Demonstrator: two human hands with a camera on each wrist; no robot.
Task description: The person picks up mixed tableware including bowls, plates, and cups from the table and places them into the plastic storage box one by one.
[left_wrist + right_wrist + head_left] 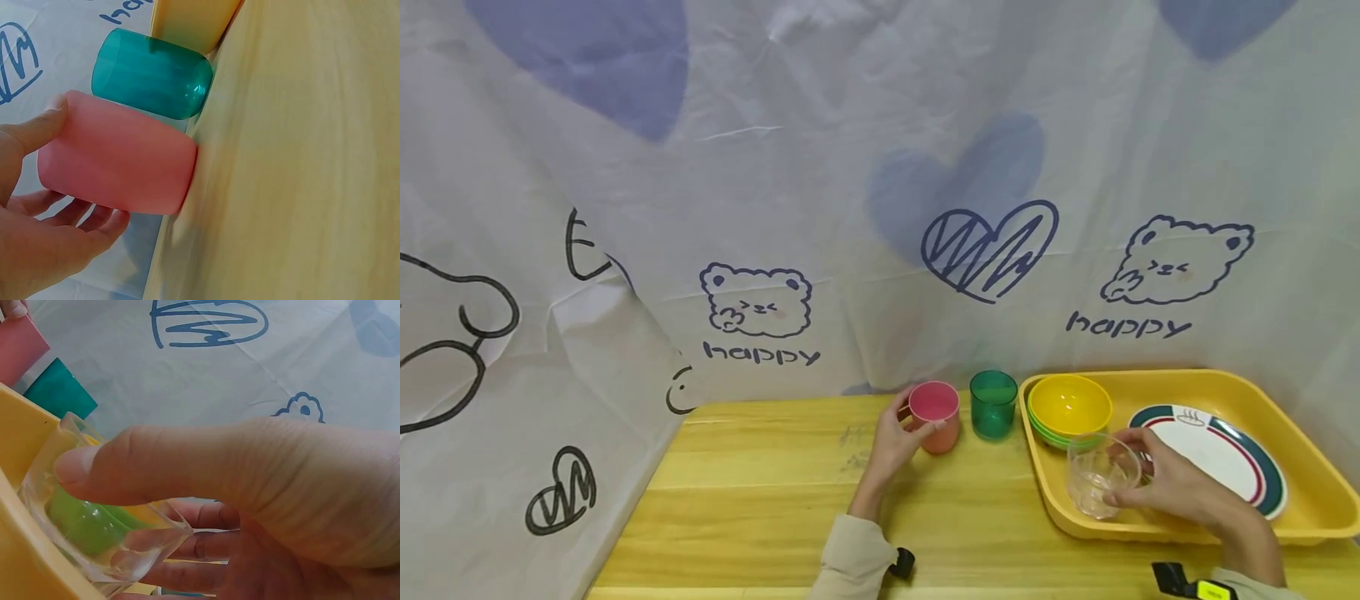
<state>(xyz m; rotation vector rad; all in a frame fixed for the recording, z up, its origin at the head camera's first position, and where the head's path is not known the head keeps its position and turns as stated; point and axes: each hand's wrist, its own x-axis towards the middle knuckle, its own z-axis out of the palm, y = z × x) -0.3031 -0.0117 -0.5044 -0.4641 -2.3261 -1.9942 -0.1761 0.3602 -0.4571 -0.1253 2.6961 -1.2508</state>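
My left hand [897, 437] grips a pink cup [119, 156], thumb on one side and fingers curled round the other. The cup is upright, its base at the wooden table. Just right of it stands a green see-through cup [993, 406], touched by neither hand. My right hand [1176, 483] holds a clear cup [1093, 487] between thumb and fingers, at the left front part of the yellow tray [1247, 385]. Behind the clear cup sits a yellow bowl [1070, 404] stacked on a green bowl [1045, 432]. Whether the clear cup touches the tray floor I cannot tell.
A white oval plate [1206, 450] with a green and red rim lies in the tray, partly behind my right hand. The wooden table [752, 492] extends to the left. A printed white cloth [865, 333] hangs behind the table and along its left side.
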